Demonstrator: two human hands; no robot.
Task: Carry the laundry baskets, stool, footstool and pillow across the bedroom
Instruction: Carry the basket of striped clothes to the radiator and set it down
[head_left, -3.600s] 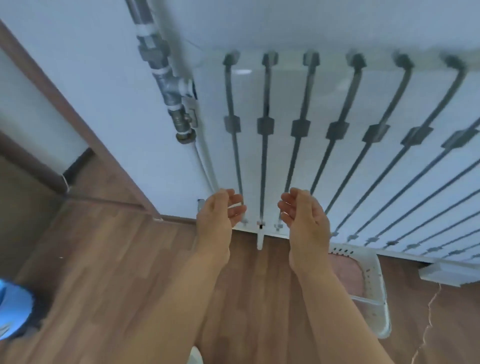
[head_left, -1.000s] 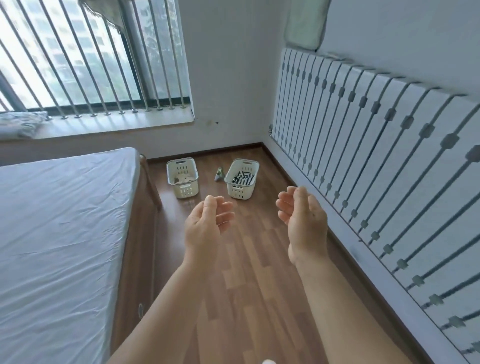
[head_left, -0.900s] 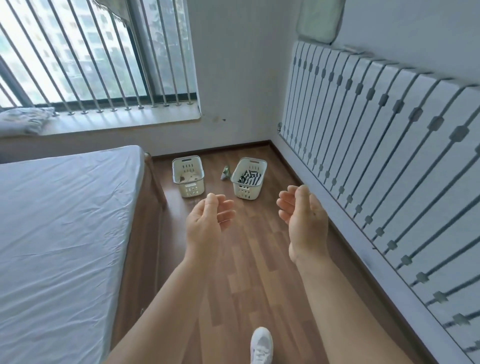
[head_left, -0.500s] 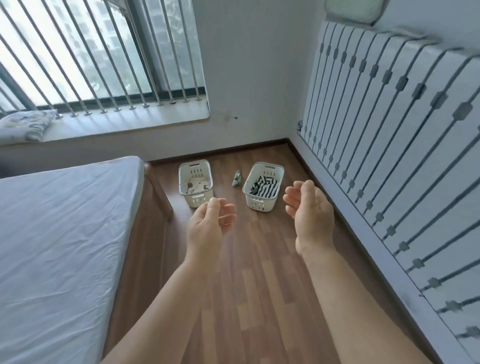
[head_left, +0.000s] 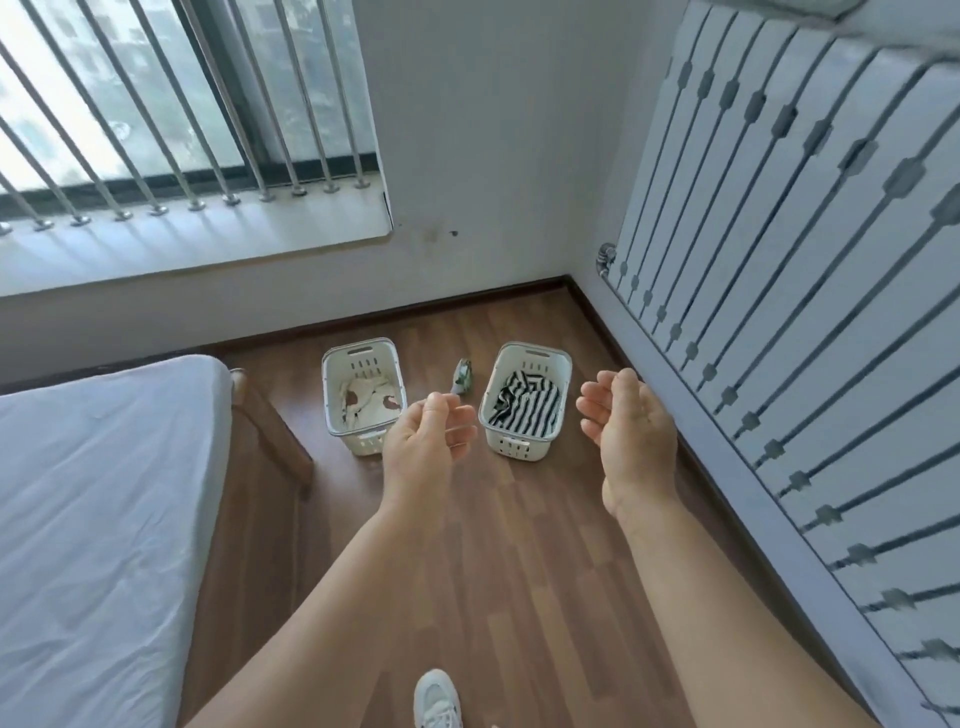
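Two white laundry baskets stand on the wood floor near the room's far corner. The left basket (head_left: 332, 395) holds pale cloth with dark spots; the right basket (head_left: 563, 366) holds black-and-white striped cloth. My left hand (head_left: 423, 441) hovers in front of the gap between them, fingers loosely curled, holding nothing. My right hand (head_left: 626, 415) is raised just right of the striped basket, palm turned inward, fingers relaxed and empty. Neither hand touches a basket.
A small green object (head_left: 462, 376) lies on the floor between the baskets. The bed (head_left: 93, 519) with a white sheet fills the left side. A white slatted panel (head_left: 810, 291) runs along the right wall. A barred window (head_left: 156, 104) is ahead. My white shoe (head_left: 436, 699) shows below.
I have turned from the wall panel and walked down the aisle toward the baskets, which now appear nearer and larger. Both hands stay raised and empty.
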